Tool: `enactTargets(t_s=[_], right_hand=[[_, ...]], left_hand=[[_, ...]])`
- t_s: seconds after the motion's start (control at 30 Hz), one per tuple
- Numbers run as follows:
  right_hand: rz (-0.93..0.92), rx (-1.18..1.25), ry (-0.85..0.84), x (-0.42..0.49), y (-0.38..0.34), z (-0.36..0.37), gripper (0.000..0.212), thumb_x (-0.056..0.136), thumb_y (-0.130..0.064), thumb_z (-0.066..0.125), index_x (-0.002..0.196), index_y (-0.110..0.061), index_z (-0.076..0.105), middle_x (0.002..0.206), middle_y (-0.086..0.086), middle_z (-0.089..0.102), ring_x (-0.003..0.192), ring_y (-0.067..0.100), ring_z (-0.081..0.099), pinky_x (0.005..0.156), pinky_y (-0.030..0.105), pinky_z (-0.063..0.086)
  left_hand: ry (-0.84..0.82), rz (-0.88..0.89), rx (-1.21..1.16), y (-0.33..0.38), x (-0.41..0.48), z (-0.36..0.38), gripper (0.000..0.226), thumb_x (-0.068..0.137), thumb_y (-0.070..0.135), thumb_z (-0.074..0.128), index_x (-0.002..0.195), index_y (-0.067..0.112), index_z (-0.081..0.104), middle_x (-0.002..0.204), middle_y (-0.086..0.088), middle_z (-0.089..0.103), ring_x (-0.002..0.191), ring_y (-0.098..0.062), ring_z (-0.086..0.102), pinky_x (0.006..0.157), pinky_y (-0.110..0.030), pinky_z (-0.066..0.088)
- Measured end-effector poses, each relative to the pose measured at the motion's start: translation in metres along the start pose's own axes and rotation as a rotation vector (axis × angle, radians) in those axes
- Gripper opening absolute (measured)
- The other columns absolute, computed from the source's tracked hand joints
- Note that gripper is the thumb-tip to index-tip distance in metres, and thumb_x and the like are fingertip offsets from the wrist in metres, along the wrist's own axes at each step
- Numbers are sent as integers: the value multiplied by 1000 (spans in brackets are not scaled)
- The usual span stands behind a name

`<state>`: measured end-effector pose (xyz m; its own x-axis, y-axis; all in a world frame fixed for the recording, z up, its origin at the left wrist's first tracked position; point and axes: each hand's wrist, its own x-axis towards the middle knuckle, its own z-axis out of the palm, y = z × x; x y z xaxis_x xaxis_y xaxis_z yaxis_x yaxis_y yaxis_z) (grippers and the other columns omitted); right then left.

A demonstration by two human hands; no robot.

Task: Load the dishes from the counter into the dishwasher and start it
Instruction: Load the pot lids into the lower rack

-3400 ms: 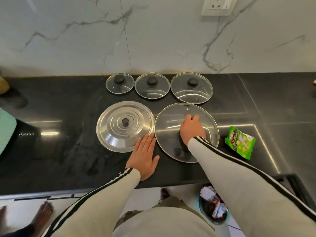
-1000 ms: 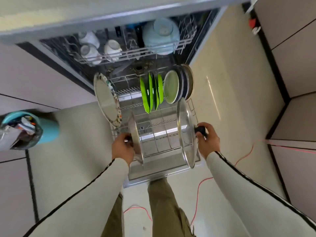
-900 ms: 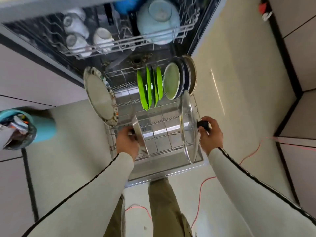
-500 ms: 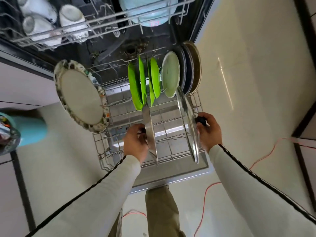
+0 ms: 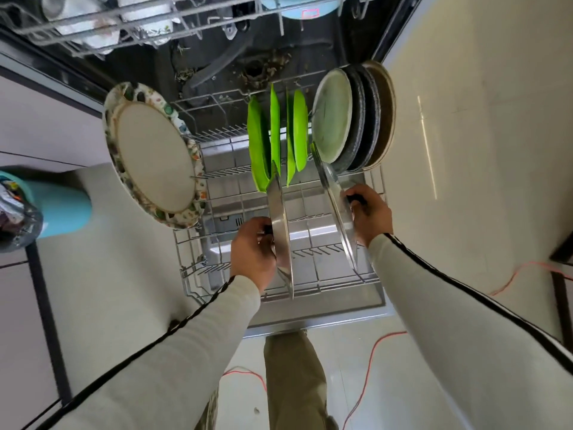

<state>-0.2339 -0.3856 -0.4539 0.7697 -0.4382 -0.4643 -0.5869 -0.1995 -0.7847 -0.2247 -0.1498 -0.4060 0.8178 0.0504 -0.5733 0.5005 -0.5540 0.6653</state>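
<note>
My left hand (image 5: 252,254) grips the knob of a steel lid (image 5: 280,234), held on edge over the pulled-out lower rack (image 5: 198,271) of the open dishwasher. Held on edge the same way, a glass lid (image 5: 336,206) stands at the rack's right side with my right hand (image 5: 370,214) on its black knob. Behind the lids stand several green plates (image 5: 273,141), a pale plate (image 5: 331,116) and dark plates (image 5: 372,113). A large patterned plate (image 5: 152,153) leans at the rack's left. Whether the lids rest in the tines is unclear.
The upper rack (image 5: 148,29) holds white cups and a light-blue bowl (image 5: 307,7). A teal bin (image 5: 40,209) with a bag stands on the floor at left. A red cable (image 5: 372,352) trails across the tiles near my leg. Cabinet fronts flank the dishwasher.
Both lids came off the counter and have been lowered toward the lower rack. In the last half second my view moved closer and both lids sank a little further down.
</note>
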Motion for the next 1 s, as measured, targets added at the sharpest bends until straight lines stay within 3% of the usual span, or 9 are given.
enactTargets(t_s=[0.1, 0.2, 0.37, 0.5, 0.57, 0.67, 0.8, 0.93, 1.0], right_hand=[[-52, -18, -11, 4, 11, 9, 26, 84, -5, 49, 100, -13, 68, 116, 9, 64, 103, 22, 62, 96, 35, 50], [-95, -24, -23, 6, 13, 6, 26, 87, -3, 50, 104, -11, 68, 119, 7, 63, 106, 19, 61, 99, 29, 48], [-230, -335, -40, 7, 16, -10, 39, 96, -4, 49, 128, -21, 62, 130, 7, 57, 113, 23, 58, 101, 20, 39], [-131, -613, -253, 3, 5, -33, 50, 99, -29, 40, 147, -40, 33, 136, 8, 48, 109, 32, 57, 96, 39, 47], [-84, -793, -341, 7, 0, -46, 58, 98, -31, 50, 146, -46, 21, 136, 9, 46, 101, 38, 59, 91, 43, 50], [-174, -994, -428, 14, -4, -59, 87, 87, -20, 69, 147, -50, 12, 144, 5, 38, 100, 37, 63, 87, 40, 53], [-278, -872, -337, 4, -8, -70, 67, 89, -9, 60, 147, -36, 37, 139, 6, 46, 106, 34, 60, 93, 36, 49], [-317, -554, -52, -29, -17, -74, 53, 90, 0, 48, 137, -23, 54, 128, 9, 57, 102, 27, 61, 96, 27, 44], [-321, -435, 46, -48, -21, -72, 47, 90, 1, 48, 131, -18, 60, 121, 8, 61, 100, 26, 62, 96, 35, 50]], left_hand=[[29, 27, 34, -7, 1, -3, 37, 85, 0, 48, 100, 30, 64, 97, -1, 68, 86, -22, 67, 75, -45, 59], [47, 51, 58, -13, 3, -1, 38, 86, -6, 47, 103, 23, 65, 99, -1, 68, 87, -19, 65, 73, -30, 56], [60, 51, 79, -19, -2, 4, 40, 87, -10, 43, 105, 18, 64, 103, -2, 67, 82, -1, 60, 67, -2, 43], [53, 67, 96, -25, -8, 7, 39, 87, -9, 44, 103, 21, 63, 106, 0, 65, 83, -11, 62, 73, -10, 46], [51, 63, 90, -28, -10, 8, 40, 87, -9, 44, 103, 22, 63, 106, 1, 64, 87, -17, 63, 79, -21, 49], [58, 82, 89, -30, -13, 11, 43, 85, -11, 42, 102, 21, 64, 104, 1, 65, 88, -17, 61, 82, -22, 48], [47, 80, 58, -27, -20, 10, 44, 85, -9, 42, 102, 26, 62, 104, 2, 66, 86, -16, 62, 81, -23, 49], [45, 107, 60, -16, -28, 8, 41, 86, -7, 43, 103, 24, 64, 106, 0, 67, 84, -16, 63, 75, -16, 44], [40, 89, 47, -14, -32, 6, 42, 86, -7, 42, 100, 27, 63, 105, -2, 67, 83, -16, 63, 75, -20, 49]])
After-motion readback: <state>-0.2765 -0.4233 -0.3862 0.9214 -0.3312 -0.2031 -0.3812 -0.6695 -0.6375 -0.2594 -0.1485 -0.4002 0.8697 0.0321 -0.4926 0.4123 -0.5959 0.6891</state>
